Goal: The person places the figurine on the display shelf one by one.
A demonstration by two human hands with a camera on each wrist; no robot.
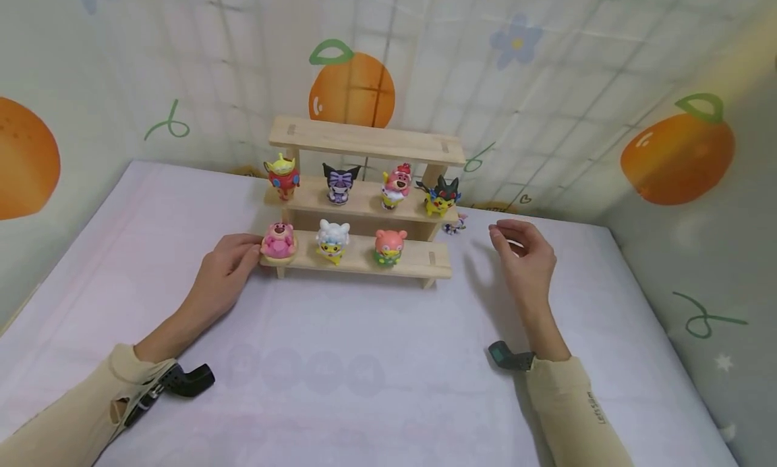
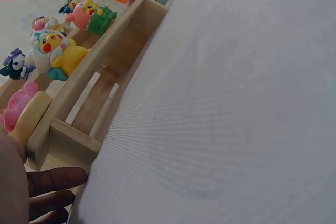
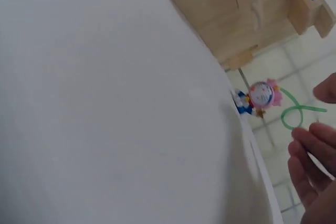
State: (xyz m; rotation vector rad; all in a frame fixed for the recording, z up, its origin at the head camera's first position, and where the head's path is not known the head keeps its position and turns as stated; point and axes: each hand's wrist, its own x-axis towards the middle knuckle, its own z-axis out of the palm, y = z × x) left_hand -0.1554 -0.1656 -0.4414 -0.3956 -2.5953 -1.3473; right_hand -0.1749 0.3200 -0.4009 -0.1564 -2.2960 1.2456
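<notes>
My left hand (image 1: 227, 268) is at the left end of the lowest step of a wooden display shelf (image 1: 358, 264), its fingertips right by a pink bear figurine (image 1: 278, 241) in a round tan base. In the left wrist view, its loosely extended fingers (image 2: 55, 182) lie beside the shelf's end. My right hand (image 1: 527, 258) is to the right of the shelf, thumb and fingertips apart with nothing between them. Nearest to it, a small figurine with a pink frill around its white face (image 3: 261, 95) stands on the table by the shelf's right end.
On the bottom step are a white-hooded yellow figurine (image 1: 332, 241) and a pink-and-green one (image 1: 389, 247). The middle step carries several more, including a purple-and-black figurine (image 1: 340, 183). The top step (image 1: 364, 140) is bare wood. A patterned curtain (image 1: 455, 62) hangs behind the white table (image 1: 340, 413).
</notes>
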